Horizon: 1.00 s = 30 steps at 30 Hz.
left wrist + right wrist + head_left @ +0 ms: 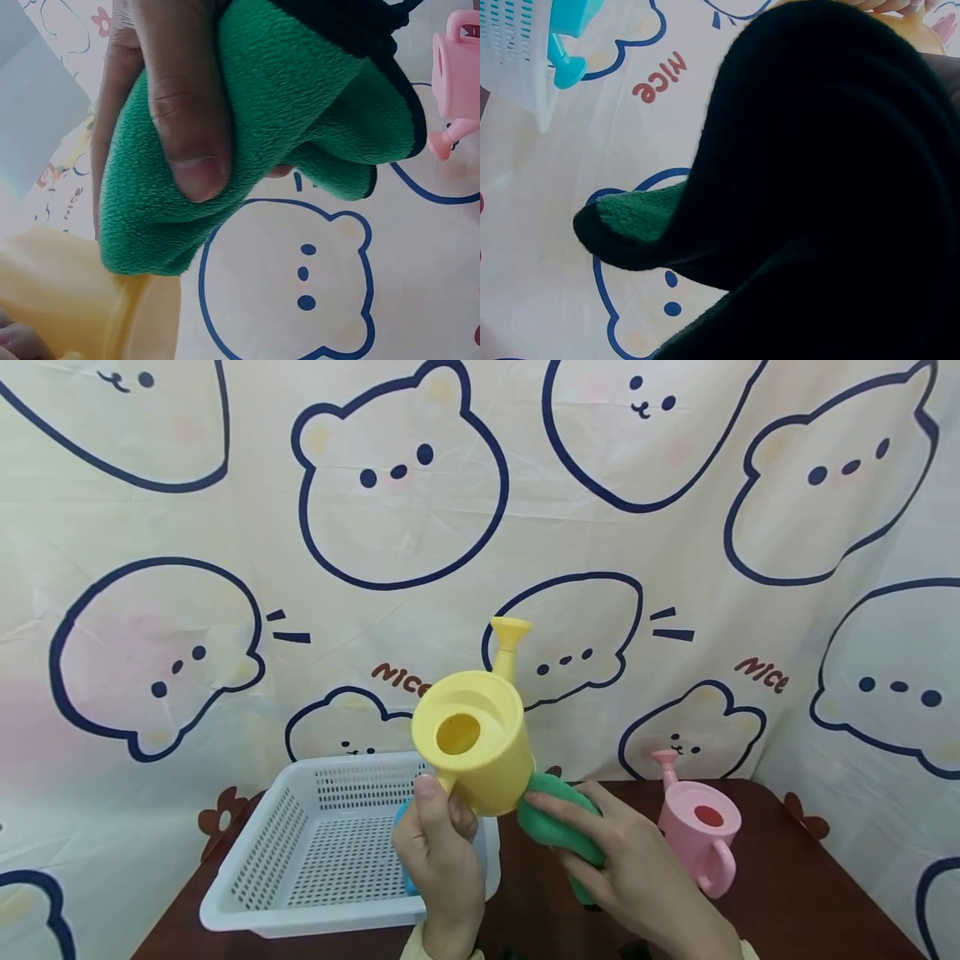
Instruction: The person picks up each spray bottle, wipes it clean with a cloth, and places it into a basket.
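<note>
A yellow watering can (491,752), its spout pointing up, is held aloft by my left hand (450,868), which grips its handle. My right hand (630,856) bunches a green cloth (555,818) between thumb and fingers, right against the can's lower right side. Up close in the left wrist view, a thumb presses the fuzzy green cloth (292,90) with its dark edging, and the yellow can (67,292) lies just below. Shadowed folds of the cloth (832,172) fill much of the right wrist view and hide the hand there.
A white perforated basket (255,852) stands left on the dark brown table (810,910), with a blue watering can (570,71) in it, partly behind my left hand. To the right stands a pink watering can (697,831). A curtain printed with cartoon bears (397,527) hangs behind.
</note>
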### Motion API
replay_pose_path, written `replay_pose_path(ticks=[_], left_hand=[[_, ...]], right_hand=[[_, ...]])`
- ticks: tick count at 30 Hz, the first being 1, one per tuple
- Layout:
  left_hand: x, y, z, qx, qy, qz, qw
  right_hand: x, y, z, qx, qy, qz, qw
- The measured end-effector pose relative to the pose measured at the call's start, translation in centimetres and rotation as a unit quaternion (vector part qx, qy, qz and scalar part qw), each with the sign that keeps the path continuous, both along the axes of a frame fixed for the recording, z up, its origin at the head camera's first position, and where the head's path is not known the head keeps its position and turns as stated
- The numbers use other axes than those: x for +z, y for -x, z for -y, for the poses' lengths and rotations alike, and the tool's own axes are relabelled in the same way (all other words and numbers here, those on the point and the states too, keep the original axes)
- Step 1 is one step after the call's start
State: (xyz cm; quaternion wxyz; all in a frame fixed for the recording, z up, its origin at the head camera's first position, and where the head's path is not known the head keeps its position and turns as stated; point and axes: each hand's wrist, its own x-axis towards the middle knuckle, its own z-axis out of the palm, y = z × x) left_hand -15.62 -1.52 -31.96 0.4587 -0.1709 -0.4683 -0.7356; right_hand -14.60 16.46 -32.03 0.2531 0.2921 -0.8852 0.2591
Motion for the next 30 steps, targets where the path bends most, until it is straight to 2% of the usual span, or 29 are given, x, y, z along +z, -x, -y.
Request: replay_pose_path(ticks=[3,6,17,23,30], left_hand=[[-0.09,0.04,0.02,0.001,-0.004,0.007,1.0],[-0.18,0.15,0.03,0.004,-0.001,0.013,0.9999],[0.02,0.02,-0.09,0.003,0.007,0.021,0.9998],[0.17,-0.14,-0.35,0.007,0.017,0.014,0.9997],[0.03,-0.29,-0.88,0.005,0.026,0.026,0.9993]], right_hand=[[-0.03,0.0,-0.06,-0.003,-0.003,0.021,0.9998],[-0.08,0.04,-0.06,-0.007,-0.008,0.019,0.9998],[-0.11,0.14,0.14,0.003,-0.007,-0.043,0.999],[0.04,0.05,0.03,0.006,0.017,-0.049,0.9986],[0.06,0.01,-0.18,0.012,0.036,-0.091,0.9951]])
